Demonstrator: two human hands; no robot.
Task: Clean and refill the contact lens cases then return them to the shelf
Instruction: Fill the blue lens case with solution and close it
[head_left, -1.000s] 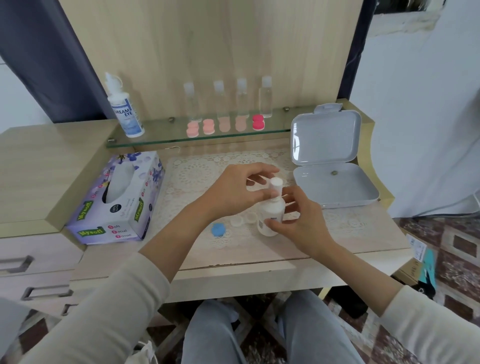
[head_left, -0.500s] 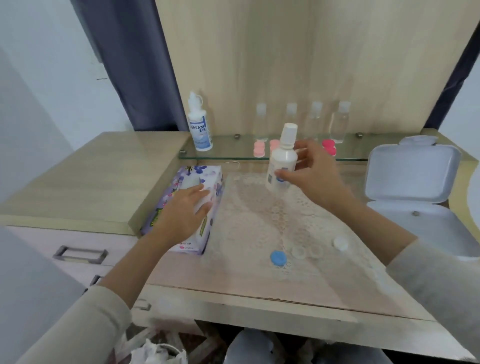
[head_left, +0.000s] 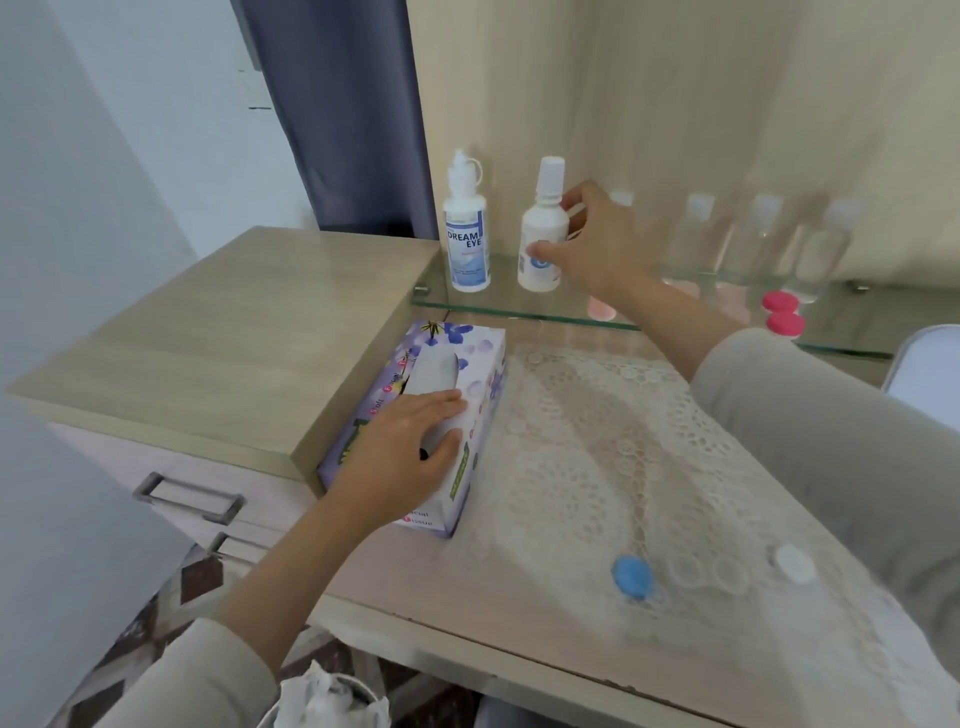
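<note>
My right hand (head_left: 597, 244) grips a small white bottle (head_left: 540, 228) that stands upright on the glass shelf (head_left: 519, 307), just right of the Dream Eye solution bottle (head_left: 466, 239). My left hand (head_left: 405, 457) lies flat on the top of the purple tissue box (head_left: 480, 374), fingers straight over its opening. An uncapped clear lens case (head_left: 701, 571) sits near the table's front edge, with its blue cap (head_left: 632, 576) to the left and its white cap (head_left: 795, 564) to the right. Pink lens cases (head_left: 782, 314) lie on the shelf.
Several clear small bottles (head_left: 758, 239) line the back of the shelf. A lace mat (head_left: 597, 441) covers the table. A raised wooden cabinet top (head_left: 208, 338) with drawers (head_left: 187, 499) stands left of the tissue box. A white box (head_left: 930, 358) shows at the right edge.
My right hand carried the small white bottle from above the table up onto the shelf beside the Dream Eye bottle. My left hand moved to the tissue box and stays there.
</note>
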